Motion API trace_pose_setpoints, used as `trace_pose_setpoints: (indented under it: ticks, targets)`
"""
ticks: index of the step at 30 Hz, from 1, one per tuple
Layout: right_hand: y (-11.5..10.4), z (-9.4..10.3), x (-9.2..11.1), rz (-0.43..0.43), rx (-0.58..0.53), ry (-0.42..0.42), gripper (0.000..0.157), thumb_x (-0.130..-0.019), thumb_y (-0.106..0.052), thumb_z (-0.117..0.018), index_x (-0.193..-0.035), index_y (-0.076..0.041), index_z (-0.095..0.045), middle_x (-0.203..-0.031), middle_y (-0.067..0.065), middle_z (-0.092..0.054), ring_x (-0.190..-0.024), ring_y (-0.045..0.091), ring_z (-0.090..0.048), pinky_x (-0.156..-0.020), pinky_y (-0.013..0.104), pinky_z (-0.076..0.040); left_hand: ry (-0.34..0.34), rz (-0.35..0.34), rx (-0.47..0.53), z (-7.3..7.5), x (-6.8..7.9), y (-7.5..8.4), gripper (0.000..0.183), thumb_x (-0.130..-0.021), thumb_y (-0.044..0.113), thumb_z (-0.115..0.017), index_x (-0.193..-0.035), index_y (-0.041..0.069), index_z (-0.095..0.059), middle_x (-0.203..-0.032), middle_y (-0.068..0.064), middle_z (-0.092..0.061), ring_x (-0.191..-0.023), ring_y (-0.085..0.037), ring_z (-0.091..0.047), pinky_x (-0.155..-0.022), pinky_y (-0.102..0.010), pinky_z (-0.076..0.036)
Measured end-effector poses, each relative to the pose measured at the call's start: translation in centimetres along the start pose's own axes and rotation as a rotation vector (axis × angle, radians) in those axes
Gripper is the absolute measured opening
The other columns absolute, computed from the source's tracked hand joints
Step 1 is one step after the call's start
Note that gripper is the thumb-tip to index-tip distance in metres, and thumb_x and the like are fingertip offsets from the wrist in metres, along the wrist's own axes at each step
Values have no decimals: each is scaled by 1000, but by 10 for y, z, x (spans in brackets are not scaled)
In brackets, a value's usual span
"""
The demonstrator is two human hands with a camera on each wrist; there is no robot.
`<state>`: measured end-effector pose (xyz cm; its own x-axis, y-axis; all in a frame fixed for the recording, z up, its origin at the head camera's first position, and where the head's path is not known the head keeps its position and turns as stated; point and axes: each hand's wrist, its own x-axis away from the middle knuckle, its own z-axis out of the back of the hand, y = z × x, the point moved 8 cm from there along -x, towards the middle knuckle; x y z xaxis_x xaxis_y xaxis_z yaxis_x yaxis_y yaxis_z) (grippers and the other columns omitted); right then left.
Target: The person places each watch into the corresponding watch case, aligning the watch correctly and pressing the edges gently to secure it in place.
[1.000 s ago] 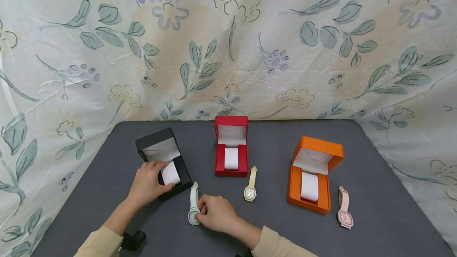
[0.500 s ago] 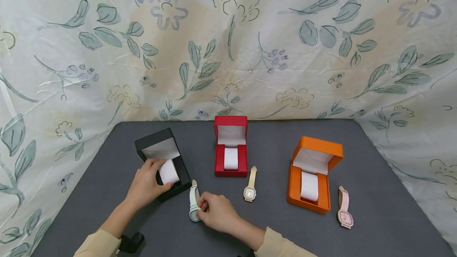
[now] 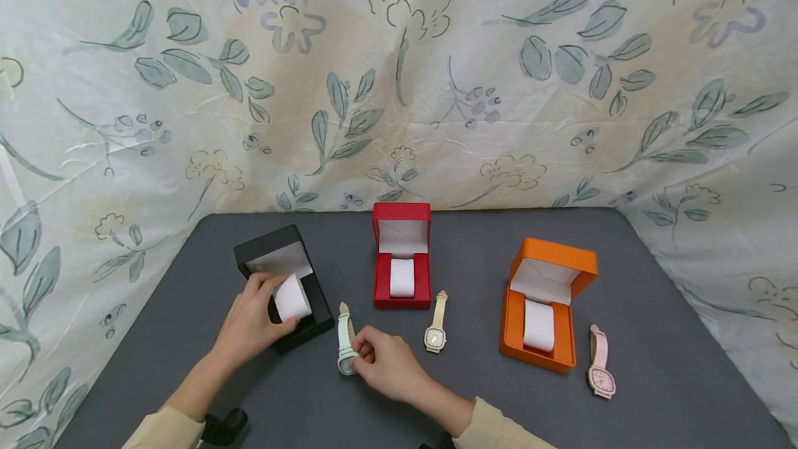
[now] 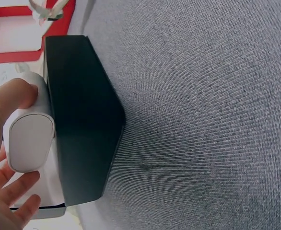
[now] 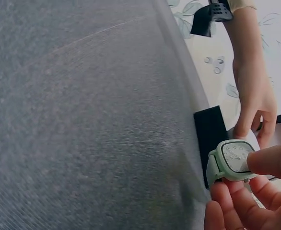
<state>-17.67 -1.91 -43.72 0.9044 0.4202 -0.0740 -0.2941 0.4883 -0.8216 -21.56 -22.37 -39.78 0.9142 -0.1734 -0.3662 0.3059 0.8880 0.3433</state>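
My left hand grips a white watch cushion with thumb and fingers at the open black watch box. Seen from the left wrist, the cushion sits raised beside the wall of the black box, thumb on one side and fingers at the other. My right hand pinches a mint-green watch near its dial. In the right wrist view the thumb lies on the face of this watch, with fingers beneath. Its strap points away, towards the black box, apart from it.
An open red watch box stands at the back middle, a cream watch to its right. Further right is an open orange watch box, with a pink watch beside it. Both boxes hold white cushions. A floral cloth hangs behind the grey table.
My right hand has lifted the mint-green watch and carried it slightly forward and to the right. My left hand has shifted a little left, raising the white cushion slightly in the black box.
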Motion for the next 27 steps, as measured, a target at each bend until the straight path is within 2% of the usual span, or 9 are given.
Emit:
trace_pose_setpoints:
  ticks: [6, 15, 22, 27]
  targets:
    - [0, 7, 1, 13, 0, 13, 12, -79, -10, -66, -84, -16, -57, -73, -11, -56, -63, -4, -49, -59, 15, -42, 18, -67, -11, 6, 1, 10, 69, -62, 22, -82, -121, 3, -54, -118, -15, -46, -90, -29, -53, -69, -45, -43]
    - [-1, 23, 5, 20, -48, 15, 11, -81, -9, -66, -87, -16, -60, -74, -9, -59, -63, -1, -50, -56, 17, -43, -8, -91, -1, 12, 5, 25, 69, -62, 23, -81, -123, 6, -53, -116, -13, -50, -89, -28, -54, -71, -45, -45]
    - [3, 44, 7, 38, -18, 84, 10, -82, -10, -66, -87, -15, -60, -76, -8, -60, -67, 0, -53, -63, 18, -46, -19, -139, 27, 14, 6, 42, 69, -64, 21, -81, -125, 6, -51, -118, -11, -49, -91, -27, -55, -71, -43, -45]
    - [4, 60, 7, 28, -31, 113, 9, -82, -10, -66, -89, -13, -60, -78, -6, -61, -69, 3, -55, -65, 20, -48, -1, -166, 50, 12, 7, 55, 70, -63, 22, -81, -126, 9, -51, -119, -8, -48, -90, -25, -56, -70, -39, -47]
